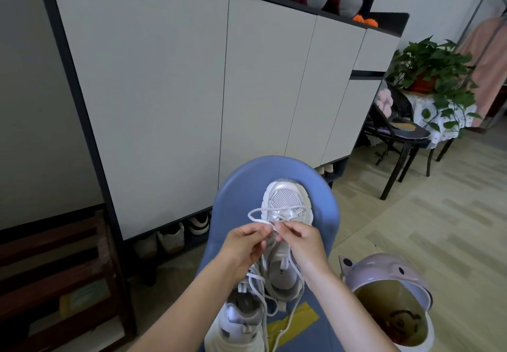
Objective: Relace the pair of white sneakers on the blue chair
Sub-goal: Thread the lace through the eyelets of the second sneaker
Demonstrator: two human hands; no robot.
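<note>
On the blue chair [326,214] stands a white sneaker [286,203], toe pointing away toward the chair's back, its mesh toe box in plain sight. Both hands meet just above its tongue. The left hand [244,247] has thumb and forefinger curled together on the white lace [256,213], and the right hand [297,242] pinches the same lace right beside it — the fingertips of the two hands nearly touch. From the pinch a loop of lace arcs out to the left and back across the front eyelets. Exactly which eyelet the lace enters is hard to make out, since the hands cover the middle of the shoe.

The second sneaker [241,321] lies nearer the camera on the seat, partly under the left forearm and cut off by the bottom edge; loose lace trails over it and down the seat. A strip of yellow tape [299,321] shows on the seat beside it.

To the right, a pale pink bin [384,274] with a cartoon face stands by the chair, its lower part cut off. Behind stands a white cabinet [175,90] — the shoes in its bottom gap sit in shadow, details unclear.
</note>
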